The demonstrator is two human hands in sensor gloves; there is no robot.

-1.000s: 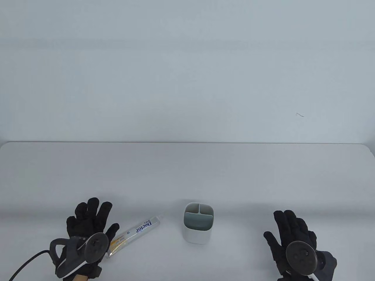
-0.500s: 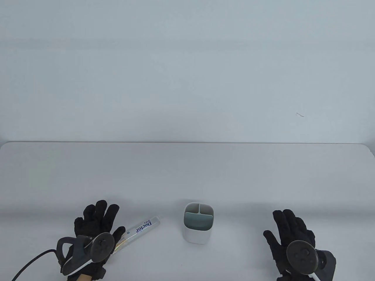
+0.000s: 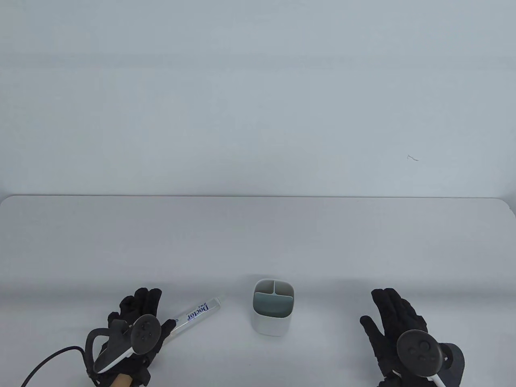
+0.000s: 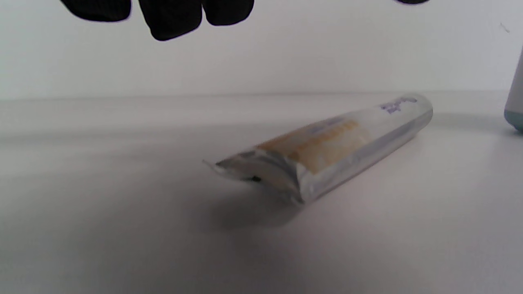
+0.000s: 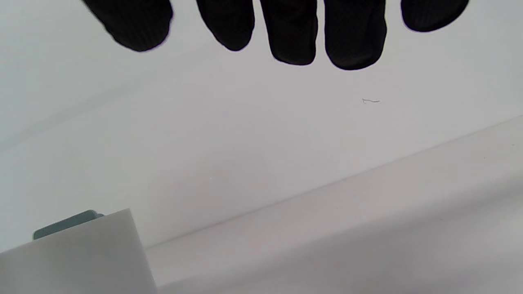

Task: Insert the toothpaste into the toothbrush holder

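The toothpaste tube (image 3: 199,312), white with blue "Doctor" lettering, lies flat on the table, slanting up to the right. My left hand (image 3: 145,310) hovers open over its crimped lower end, which it hides in the table view. In the left wrist view the tube (image 4: 335,147) lies on the table and the fingertips (image 4: 171,18) hang above it without touching. The white toothbrush holder (image 3: 272,322) stands upright to the tube's right, with a teal insert and divided compartments. My right hand (image 3: 387,318) is open and empty to the holder's right. The holder's corner (image 5: 73,253) shows in the right wrist view.
The white table's far edge (image 3: 258,196) runs across the middle of the table view, with a pale wall behind. A black cable (image 3: 44,363) trails from my left wrist to the bottom left. The holder's edge (image 4: 515,102) shows at the far right of the left wrist view.
My left hand has moved right and now covers the tube's crimped end. The tube and holder have not moved. My right hand has barely shifted.
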